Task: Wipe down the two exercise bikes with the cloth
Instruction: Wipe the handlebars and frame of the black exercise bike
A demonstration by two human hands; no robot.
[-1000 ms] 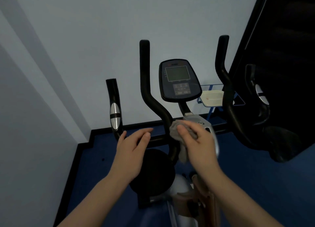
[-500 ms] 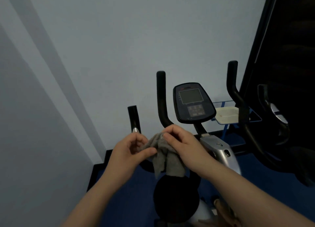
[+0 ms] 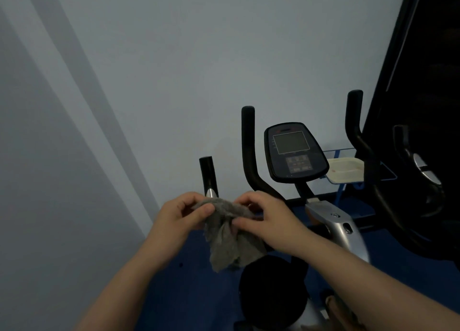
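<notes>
Both hands lifted cloth off bike | left hand, right hand pinch it above seat | white tray on blue rack, contents unclear | second bike right

Dim room, pale grey-blue wall, blue floor, black skirting, perhaps a white tray on blue rack

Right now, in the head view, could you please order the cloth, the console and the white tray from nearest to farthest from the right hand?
1. cloth: pinched in the right hand
2. console: above, to its right
3. white tray: farther right, behind the console
</notes>
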